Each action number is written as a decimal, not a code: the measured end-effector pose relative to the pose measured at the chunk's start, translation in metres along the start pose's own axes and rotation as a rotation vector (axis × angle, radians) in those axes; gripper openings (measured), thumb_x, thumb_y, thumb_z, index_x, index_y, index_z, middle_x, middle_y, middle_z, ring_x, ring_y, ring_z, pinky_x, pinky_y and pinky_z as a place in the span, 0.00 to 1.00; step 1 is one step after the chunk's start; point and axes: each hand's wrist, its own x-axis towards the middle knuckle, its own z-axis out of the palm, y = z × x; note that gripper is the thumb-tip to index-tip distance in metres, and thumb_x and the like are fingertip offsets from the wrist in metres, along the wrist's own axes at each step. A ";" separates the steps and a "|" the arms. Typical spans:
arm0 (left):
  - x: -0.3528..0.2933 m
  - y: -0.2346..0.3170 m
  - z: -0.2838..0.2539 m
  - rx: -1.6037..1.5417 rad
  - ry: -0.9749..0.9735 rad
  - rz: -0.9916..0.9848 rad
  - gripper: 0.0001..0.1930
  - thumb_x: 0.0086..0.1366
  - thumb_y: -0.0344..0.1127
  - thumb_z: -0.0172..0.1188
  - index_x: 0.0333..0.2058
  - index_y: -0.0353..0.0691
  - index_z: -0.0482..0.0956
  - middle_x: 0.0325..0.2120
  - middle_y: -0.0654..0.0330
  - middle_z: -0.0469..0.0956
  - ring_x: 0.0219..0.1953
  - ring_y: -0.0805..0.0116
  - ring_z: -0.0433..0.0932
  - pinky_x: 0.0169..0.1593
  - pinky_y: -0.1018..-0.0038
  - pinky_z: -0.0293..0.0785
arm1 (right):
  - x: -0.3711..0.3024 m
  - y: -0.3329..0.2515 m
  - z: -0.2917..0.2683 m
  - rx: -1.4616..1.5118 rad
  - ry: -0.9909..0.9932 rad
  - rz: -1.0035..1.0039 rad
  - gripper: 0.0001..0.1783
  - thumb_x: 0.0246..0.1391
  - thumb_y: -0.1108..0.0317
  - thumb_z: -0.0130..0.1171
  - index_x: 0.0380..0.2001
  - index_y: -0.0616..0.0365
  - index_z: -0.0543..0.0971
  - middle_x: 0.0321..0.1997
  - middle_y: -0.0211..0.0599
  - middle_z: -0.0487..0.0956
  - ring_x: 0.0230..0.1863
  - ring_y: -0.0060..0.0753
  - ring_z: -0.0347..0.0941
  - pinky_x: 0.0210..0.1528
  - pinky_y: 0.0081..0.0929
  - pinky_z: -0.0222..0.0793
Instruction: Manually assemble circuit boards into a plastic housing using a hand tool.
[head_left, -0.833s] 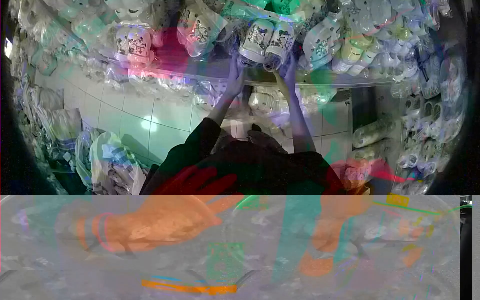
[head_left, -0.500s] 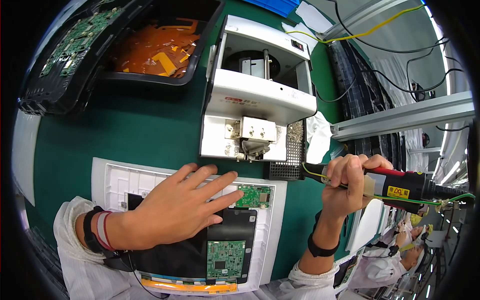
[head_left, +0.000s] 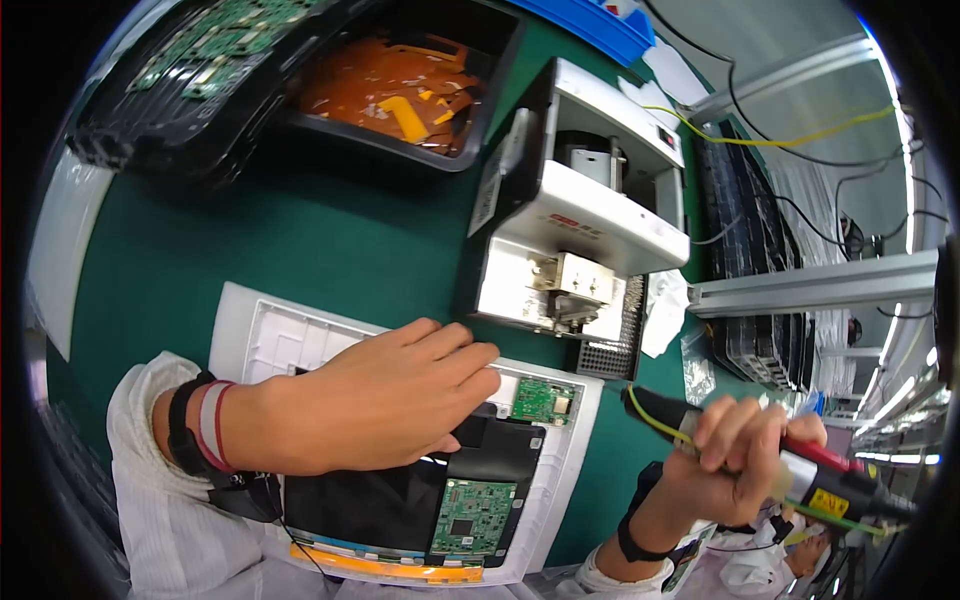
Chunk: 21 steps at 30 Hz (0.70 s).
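My left hand (head_left: pixel 375 405) is over the middle of a white plastic panel (head_left: pixel 237 335), its fingers curled and pressed together. The fingertips are hidden, so anything held there cannot be made out. Inside the panel are a black sheet (head_left: pixel 350 510), a green circuit board (head_left: pixel 475 520) near its lower edge and a smaller green board (head_left: pixel 541 401) at the upper right. To the right of the panel, my right hand (head_left: pixel 735 455) is wrapped round a black and red electric screwdriver (head_left: pixel 815 460). The tool tilts, its black front end pointing up-left, apart from the boards.
Beyond the panel stands a white screw dispenser (head_left: pixel 615 215) with a black perforated tray (head_left: pixel 605 360) beside it. Black bins at the far left hold orange flex cables (head_left: pixel 375 95) and green boards (head_left: pixel 225 45). A metal frame bar (head_left: pixel 800 285) and hanging cables are on the right.
My left hand's spread fingers have curled together over the panel. My right hand has lowered with the screwdriver, which now tilts more. The whole view has shifted, moving the dispenser and bins rightward.
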 end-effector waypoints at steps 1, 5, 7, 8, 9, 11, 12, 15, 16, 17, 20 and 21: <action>-0.005 -0.001 0.001 -0.007 -0.019 -0.009 0.25 0.53 0.44 0.68 0.44 0.33 0.71 0.51 0.52 0.70 0.52 0.57 0.69 0.53 0.68 0.65 | -0.007 -0.003 0.010 0.001 -0.007 0.010 0.12 0.58 0.81 0.44 0.41 0.54 0.58 0.15 0.29 0.60 0.11 0.21 0.59 0.16 0.21 0.60; -0.010 -0.002 0.011 -0.001 0.076 0.027 0.25 0.50 0.45 0.70 0.39 0.33 0.73 0.46 0.54 0.72 0.49 0.60 0.70 0.50 0.69 0.67 | -0.030 -0.021 0.042 0.045 -0.075 0.054 0.07 0.60 0.76 0.46 0.39 0.57 0.61 0.16 0.27 0.58 0.11 0.17 0.55 0.16 0.18 0.57; -0.016 -0.001 0.016 0.008 0.094 0.009 0.25 0.50 0.45 0.70 0.38 0.33 0.73 0.46 0.54 0.72 0.48 0.61 0.70 0.50 0.69 0.67 | -0.035 -0.030 0.049 0.153 -0.248 0.166 0.13 0.62 0.77 0.47 0.48 0.53 0.64 0.19 0.31 0.63 0.17 0.26 0.61 0.23 0.27 0.62; -0.015 -0.001 0.019 0.018 0.113 0.019 0.25 0.49 0.46 0.71 0.38 0.33 0.73 0.46 0.54 0.72 0.48 0.61 0.70 0.49 0.70 0.67 | -0.037 -0.029 0.052 0.157 -0.257 0.174 0.13 0.62 0.77 0.47 0.48 0.53 0.64 0.19 0.31 0.63 0.17 0.26 0.61 0.23 0.27 0.62; -0.016 -0.001 0.022 0.041 0.118 0.015 0.25 0.49 0.47 0.70 0.37 0.33 0.74 0.45 0.54 0.72 0.48 0.62 0.69 0.48 0.71 0.68 | -0.040 -0.026 0.056 0.165 -0.288 0.184 0.12 0.62 0.77 0.46 0.48 0.53 0.64 0.19 0.31 0.63 0.17 0.27 0.61 0.23 0.27 0.63; -0.016 0.000 0.027 0.034 0.150 0.005 0.24 0.50 0.47 0.69 0.36 0.34 0.73 0.44 0.55 0.73 0.47 0.62 0.70 0.47 0.72 0.67 | -0.045 -0.020 0.062 0.168 -0.331 0.193 0.12 0.62 0.77 0.45 0.48 0.55 0.64 0.19 0.31 0.62 0.17 0.27 0.61 0.23 0.28 0.63; -0.017 0.000 0.030 0.033 0.178 0.003 0.23 0.51 0.48 0.69 0.36 0.35 0.73 0.42 0.56 0.73 0.46 0.63 0.70 0.46 0.72 0.67 | -0.047 -0.016 0.064 0.173 -0.338 0.203 0.12 0.62 0.77 0.45 0.48 0.55 0.64 0.19 0.31 0.62 0.17 0.27 0.61 0.23 0.28 0.63; -0.017 -0.002 0.037 0.060 0.198 -0.005 0.22 0.53 0.48 0.67 0.35 0.36 0.73 0.38 0.59 0.72 0.44 0.65 0.70 0.44 0.73 0.67 | -0.052 -0.008 0.069 0.152 -0.343 0.209 0.11 0.63 0.76 0.46 0.48 0.54 0.64 0.19 0.31 0.62 0.17 0.27 0.62 0.23 0.29 0.62; -0.018 -0.003 0.039 0.054 0.199 -0.009 0.22 0.53 0.48 0.67 0.35 0.36 0.73 0.38 0.59 0.72 0.44 0.65 0.70 0.44 0.73 0.67 | -0.054 -0.007 0.070 0.151 -0.346 0.214 0.11 0.63 0.76 0.46 0.48 0.54 0.64 0.19 0.31 0.62 0.17 0.27 0.62 0.23 0.29 0.62; -0.018 -0.003 0.040 0.076 0.215 -0.006 0.21 0.53 0.48 0.67 0.35 0.37 0.72 0.37 0.60 0.72 0.43 0.66 0.70 0.44 0.73 0.67 | -0.054 -0.007 0.071 0.144 -0.346 0.219 0.11 0.63 0.76 0.46 0.48 0.54 0.64 0.19 0.31 0.62 0.17 0.27 0.62 0.23 0.29 0.62; -0.017 -0.002 0.042 0.143 0.216 -0.006 0.21 0.54 0.48 0.66 0.36 0.37 0.72 0.35 0.61 0.71 0.42 0.67 0.69 0.43 0.74 0.66 | -0.055 -0.003 0.070 0.149 -0.353 0.233 0.11 0.63 0.76 0.46 0.48 0.53 0.64 0.19 0.30 0.62 0.17 0.27 0.61 0.23 0.29 0.62; -0.016 -0.001 0.041 0.196 0.197 -0.004 0.21 0.54 0.48 0.66 0.36 0.37 0.72 0.35 0.61 0.71 0.42 0.67 0.69 0.43 0.74 0.66 | -0.055 -0.002 0.069 0.163 -0.354 0.237 0.11 0.63 0.76 0.46 0.48 0.53 0.64 0.18 0.30 0.62 0.17 0.27 0.61 0.22 0.29 0.62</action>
